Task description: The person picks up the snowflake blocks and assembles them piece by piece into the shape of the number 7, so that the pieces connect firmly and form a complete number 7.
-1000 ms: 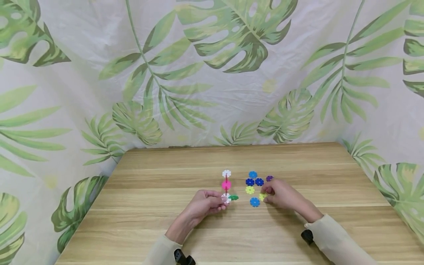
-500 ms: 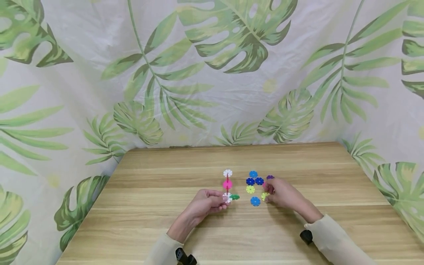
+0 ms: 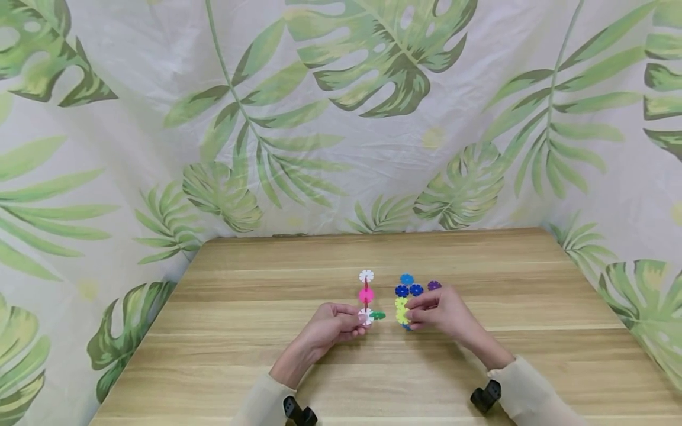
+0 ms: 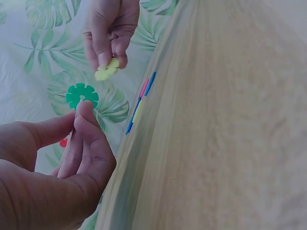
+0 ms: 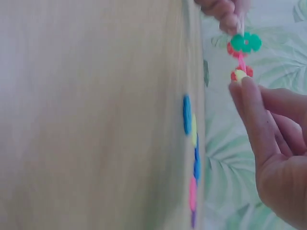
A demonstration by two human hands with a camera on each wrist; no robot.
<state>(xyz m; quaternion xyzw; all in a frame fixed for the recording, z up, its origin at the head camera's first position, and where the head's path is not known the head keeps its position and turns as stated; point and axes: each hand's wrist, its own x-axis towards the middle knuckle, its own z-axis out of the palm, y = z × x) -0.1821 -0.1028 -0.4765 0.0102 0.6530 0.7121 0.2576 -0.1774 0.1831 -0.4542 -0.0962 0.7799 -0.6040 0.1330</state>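
Note:
My left hand (image 3: 333,324) pinches a white notched disc (image 3: 366,317) at the near end of a linked row of plastic snowflake discs. Joined to it are a green disc (image 3: 378,316) on the right and, going away, red discs, a pink disc (image 3: 366,294) and a far white disc (image 3: 366,276). Between thumb and fingers, my right hand (image 3: 450,316) holds a yellow disc (image 4: 107,70) above the table, apart from the row. In the left wrist view the green disc (image 4: 82,96) stands beyond the left fingertips; that hand hides the white one.
Loose discs lie on the wooden table (image 3: 256,284): a light blue disc (image 3: 407,278), dark blue discs (image 3: 417,290), a purple disc (image 3: 434,285), a yellow one partly covered, and a pink disc (image 5: 192,193). A leaf-print cloth (image 3: 298,177) hangs behind the table.
The right hand has lifted the yellow disc and carried it left towards the row, now over a light blue disc. The left hand has stayed nearly still with the row.

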